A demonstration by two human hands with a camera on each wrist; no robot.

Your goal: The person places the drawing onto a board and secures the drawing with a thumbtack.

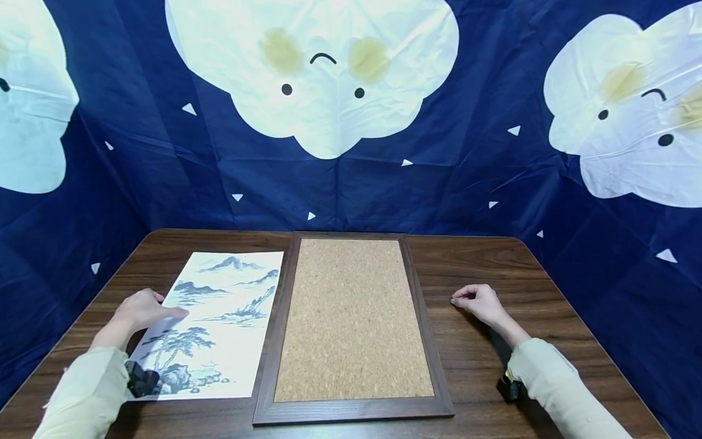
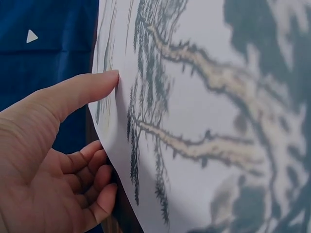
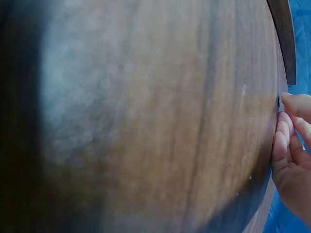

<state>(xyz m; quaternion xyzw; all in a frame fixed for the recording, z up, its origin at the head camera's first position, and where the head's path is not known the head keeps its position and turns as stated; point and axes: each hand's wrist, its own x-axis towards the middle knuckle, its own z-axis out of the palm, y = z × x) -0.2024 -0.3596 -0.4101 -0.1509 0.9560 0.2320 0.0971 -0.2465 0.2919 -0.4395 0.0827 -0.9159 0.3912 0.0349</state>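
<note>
A white sheet with a blue-grey ink landscape painting (image 1: pixel 241 338) lies left of a wooden-framed cork board (image 1: pixel 356 317). My left hand (image 1: pixel 141 310) is at the sheet's left edge. In the left wrist view the left thumb (image 2: pixel 104 83) reaches over the painted face, while the other fingers (image 2: pixel 99 172) curl at the edge. On the right side of the table, my right hand (image 1: pixel 481 303) pinches a tiny dark piece (image 3: pixel 279 100) close to the tabletop. Most of that piece is hidden by the fingertips, and I cannot tell its kind.
Everything rests on a dark wood-grain table (image 1: pixel 477 262) with rounded far corners. A navy cloth with clouds (image 1: pixel 334 183) hangs behind and along both sides. The board's frame (image 1: pixel 351 410) stands close to the sheet's right edge.
</note>
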